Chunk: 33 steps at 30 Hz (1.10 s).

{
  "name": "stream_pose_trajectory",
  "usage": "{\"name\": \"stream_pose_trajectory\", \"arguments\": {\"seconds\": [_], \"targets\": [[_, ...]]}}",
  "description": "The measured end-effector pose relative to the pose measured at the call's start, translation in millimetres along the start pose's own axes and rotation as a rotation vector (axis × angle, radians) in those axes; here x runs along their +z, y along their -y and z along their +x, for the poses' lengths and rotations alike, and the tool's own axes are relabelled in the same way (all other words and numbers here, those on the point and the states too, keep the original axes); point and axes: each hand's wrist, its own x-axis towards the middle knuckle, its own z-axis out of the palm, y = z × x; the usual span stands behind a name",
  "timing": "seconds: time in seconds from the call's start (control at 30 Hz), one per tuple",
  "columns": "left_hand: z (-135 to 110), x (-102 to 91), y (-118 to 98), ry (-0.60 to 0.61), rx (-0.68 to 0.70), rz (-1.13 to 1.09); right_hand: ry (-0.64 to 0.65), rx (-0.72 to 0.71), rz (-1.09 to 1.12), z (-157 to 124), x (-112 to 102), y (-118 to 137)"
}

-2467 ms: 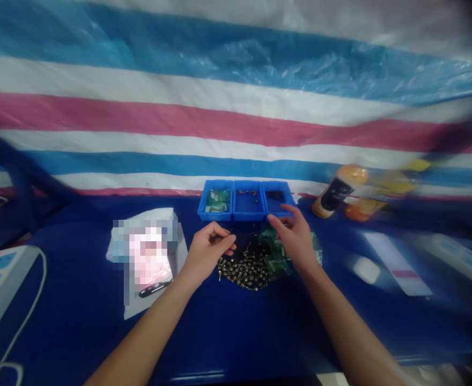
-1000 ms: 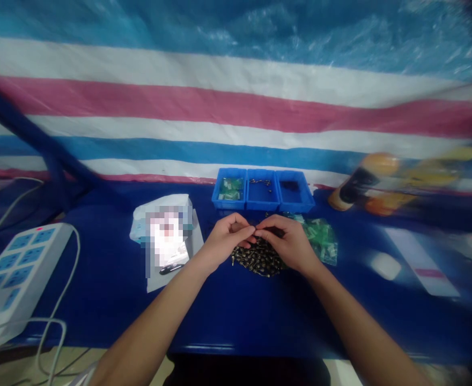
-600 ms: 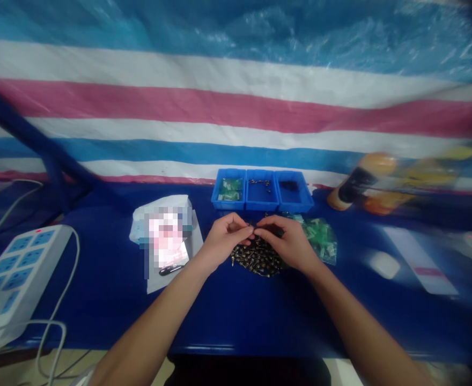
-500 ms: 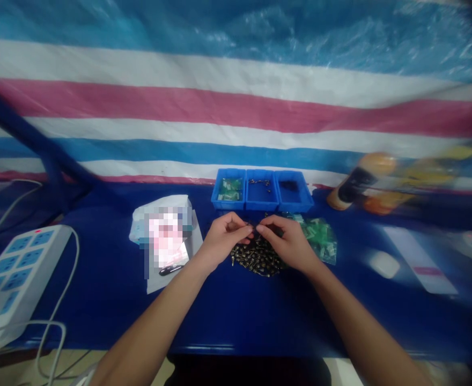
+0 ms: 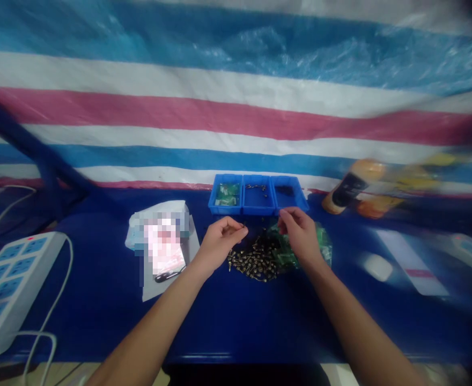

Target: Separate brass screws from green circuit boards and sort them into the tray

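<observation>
My left hand [image 5: 225, 240] is closed in a pinch above the left edge of a heap of small brass-and-black metal parts [image 5: 256, 261]. Whatever sits between its fingertips is too small to name. Apart from it, my right hand [image 5: 300, 231] hovers over green packets in clear plastic [image 5: 323, 244], just in front of the blue bins. Its thumb and forefinger are drawn together, and I cannot make out what they hold. Behind the heap stand three blue bins: the left bin [image 5: 225, 210] holds green packets, the middle bin [image 5: 259, 206] a few small metal parts, the right bin [image 5: 294, 201] something dark.
Papers [image 5: 193, 236] with a black pen [image 5: 170, 274] lie on the left, near a white power strip [image 5: 22, 268] with cables. To the right are a bottle [image 5: 351, 187], a white mouse-shaped object [image 5: 376, 267] and a pale flat box [image 5: 411, 262]. A striped sheet [image 5: 236, 104] hangs behind.
My hands were fingertip to fingertip over the heap. Now my right hand has moved away to the right and up towards the right bin, while my left stays nearly in place. The view has shifted slightly.
</observation>
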Motion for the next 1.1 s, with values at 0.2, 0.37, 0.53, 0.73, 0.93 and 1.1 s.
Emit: {"name": "stream_pose_trajectory", "arguments": {"seconds": [0.2, 0.37, 0.53, 0.73, 0.93, 1.1], "targets": [[-0.7, 1.8, -2.7, 0.019, 0.025, 0.056, -0.053, -0.057, -0.047, -0.1, -0.9, -2.0], [-1.7, 4.0, -0.4, 0.090, 0.073, 0.157, 0.262, -0.139, -0.157, -15.7, 8.3, 7.8], [-5.4, 6.8, -1.8, 0.100, 0.163, 0.227, 0.413, -0.227, -0.254, -23.9, 14.5, 13.0], [-5.6, 5.4, -3.3, 0.043, 0.194, 0.296, 0.441, -0.179, -0.250, -23.2, 12.1, 13.4], [-4.7, 5.8, -2.0, -0.030, 0.285, 0.271, 0.486, -0.225, -0.267, -23.7, 14.1, 13.5], [-7.5, 10.0, -2.4, -0.104, 0.338, 0.124, 0.432, -0.218, -0.274, -25.0, 16.3, 12.0]]}}
